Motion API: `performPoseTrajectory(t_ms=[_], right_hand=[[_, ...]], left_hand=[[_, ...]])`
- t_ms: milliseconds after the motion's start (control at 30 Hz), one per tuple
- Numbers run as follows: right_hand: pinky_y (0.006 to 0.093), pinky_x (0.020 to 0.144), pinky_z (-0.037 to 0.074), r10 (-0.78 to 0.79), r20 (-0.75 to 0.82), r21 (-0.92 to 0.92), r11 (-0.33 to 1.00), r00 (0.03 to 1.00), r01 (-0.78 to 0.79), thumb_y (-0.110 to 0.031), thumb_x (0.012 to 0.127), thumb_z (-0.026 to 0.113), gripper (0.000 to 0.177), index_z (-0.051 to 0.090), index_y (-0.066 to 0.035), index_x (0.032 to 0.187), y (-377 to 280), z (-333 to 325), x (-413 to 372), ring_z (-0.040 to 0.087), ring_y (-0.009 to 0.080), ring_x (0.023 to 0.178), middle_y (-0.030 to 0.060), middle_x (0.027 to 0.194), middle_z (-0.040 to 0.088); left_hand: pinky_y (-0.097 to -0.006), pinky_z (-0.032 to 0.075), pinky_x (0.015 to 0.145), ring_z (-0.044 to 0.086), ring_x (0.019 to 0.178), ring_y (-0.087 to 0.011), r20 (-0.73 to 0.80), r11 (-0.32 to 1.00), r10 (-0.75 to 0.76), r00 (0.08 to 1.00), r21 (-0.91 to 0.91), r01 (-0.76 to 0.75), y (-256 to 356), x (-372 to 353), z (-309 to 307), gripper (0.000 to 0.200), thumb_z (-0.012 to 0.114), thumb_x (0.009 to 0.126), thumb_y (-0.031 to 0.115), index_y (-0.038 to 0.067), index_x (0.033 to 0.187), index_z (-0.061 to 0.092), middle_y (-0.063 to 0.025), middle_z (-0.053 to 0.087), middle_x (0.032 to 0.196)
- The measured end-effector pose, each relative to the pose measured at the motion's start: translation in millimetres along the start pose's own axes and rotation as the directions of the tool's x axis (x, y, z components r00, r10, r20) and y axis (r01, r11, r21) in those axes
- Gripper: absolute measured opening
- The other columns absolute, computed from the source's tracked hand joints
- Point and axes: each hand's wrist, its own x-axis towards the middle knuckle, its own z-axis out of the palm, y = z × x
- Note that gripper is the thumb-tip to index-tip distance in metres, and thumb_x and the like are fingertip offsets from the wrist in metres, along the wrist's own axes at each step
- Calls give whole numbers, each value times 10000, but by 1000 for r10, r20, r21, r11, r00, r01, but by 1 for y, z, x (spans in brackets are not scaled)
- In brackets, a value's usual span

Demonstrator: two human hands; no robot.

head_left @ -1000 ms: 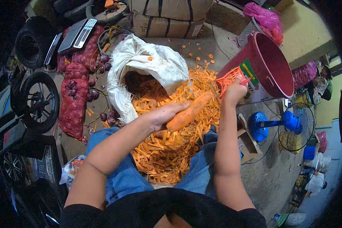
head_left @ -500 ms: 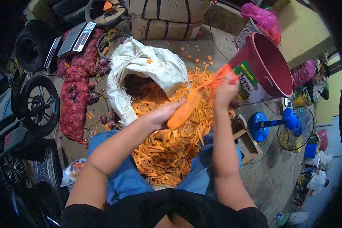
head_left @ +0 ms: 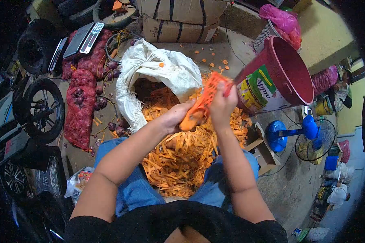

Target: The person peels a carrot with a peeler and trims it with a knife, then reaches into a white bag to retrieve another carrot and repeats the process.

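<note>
In my left hand (head_left: 177,116) is an orange carrot (head_left: 189,121), its lower end showing below the fingers. My right hand (head_left: 224,103) is closed around an orange-red peeler (head_left: 217,83) with a slotted body, which lies over the upper part of the carrot. Beneath both hands spreads a heap of orange peelings (head_left: 178,162) between my knees. Behind it, a white woven sack (head_left: 166,69) lies open with more peelings at its mouth.
A tilted dark red bucket (head_left: 267,77) stands to the right, near a blue fan (head_left: 308,128). Red net bags of onions (head_left: 80,109) and a scale (head_left: 78,40) are on the left. Cardboard-coloured bales (head_left: 178,30) lie at the back. A person (head_left: 337,195) is far right.
My right hand has moved left and slightly down with the peeler, closer to my left hand. The carrot remains in my left hand.
</note>
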Motion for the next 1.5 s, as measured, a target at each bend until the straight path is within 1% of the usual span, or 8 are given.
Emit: performPoseTrajectory(t_ms=[200,267,533,800,900,1133,1400,1500], right_hand=[[265,519,368,32,-374,-274,951,927,-143,-179,807,439,198,466,12,767,53,-40,56,447,109,590,61,647,488],[263,523,369,182,-285,279,955,941,-100,-180,805,444,190,472,4,765,39,-32,49,455,114,592,46,659,494],[287,483,352,49,201,-109,994,978,-28,-157,788,446,165,455,5,757,-12,1,-17,448,142,543,105,599,461],[290,533,388,185,-410,-77,969,893,-236,-151,798,439,163,457,8,768,47,-44,57,471,143,554,62,665,491],[268,516,380,355,-202,341,899,913,-274,-162,799,446,154,468,-10,790,26,-34,47,450,122,542,27,695,496],[320,487,366,24,206,-120,993,978,1,-167,795,440,174,456,5,773,-11,5,-18,476,210,527,120,611,485],[311,522,365,95,-325,-255,949,941,-185,-169,793,443,193,450,12,726,54,-39,55,469,212,556,123,654,502],[279,540,373,216,-240,189,967,946,-173,-183,794,460,177,471,-7,781,27,-31,46,456,125,587,37,696,497]], left_hand=[[-255,459,539,540,634,-141,48,987,-76,996,144,68,-4,-9,6,362,318,836,371,68,976,459,-56,543,765],[-254,462,542,542,649,-139,143,996,-82,986,-13,85,-5,0,-4,364,321,834,371,66,980,457,-54,546,772],[-275,481,583,558,723,-149,-12,981,92,996,-169,-93,-2,6,-4,339,301,845,321,79,1029,451,-66,538,909],[-240,464,512,529,683,-104,176,966,-97,980,254,50,-13,-18,10,360,334,835,342,106,1100,393,-32,527,844],[-252,458,491,532,626,-129,41,989,-88,995,119,83,-10,-2,-4,347,306,839,351,81,1023,422,-48,520,778],[-283,474,602,552,740,-133,-61,990,98,993,-97,-103,-5,1,-4,370,275,850,336,65,1033,448,-51,544,897],[-225,433,565,501,630,-93,51,990,24,998,138,-31,-9,-17,17,314,335,845,303,56,1013,434,-22,517,800],[-231,439,580,511,641,-100,51,999,-31,998,-18,32,-11,-4,5,329,336,841,322,60,1009,442,-28,523,790]])
